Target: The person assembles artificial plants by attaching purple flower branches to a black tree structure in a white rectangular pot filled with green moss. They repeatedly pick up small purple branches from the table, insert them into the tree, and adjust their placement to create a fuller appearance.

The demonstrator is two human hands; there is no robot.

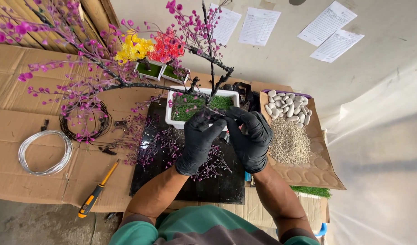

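Both my hands wear black gloves and meet over the front edge of a white rectangular pot [172,119] lined with green artificial grass. My left hand [199,140] and my right hand [250,136] pinch a thin wire twig between their fingertips. A black wire tree [213,68] with purple bead blossoms rises from the pot and spreads left. Loose purple bead sprigs [154,145] lie on a black mat [217,186] under my hands.
A cardboard tray [317,172] on the right holds white pebbles [288,109] and fine gravel [288,143]. Coils of silver wire [45,152] and black wire [83,127] lie left, with a yellow-handled screwdriver [97,190]. Two small pots [160,70] with yellow and red bead trees stand behind.
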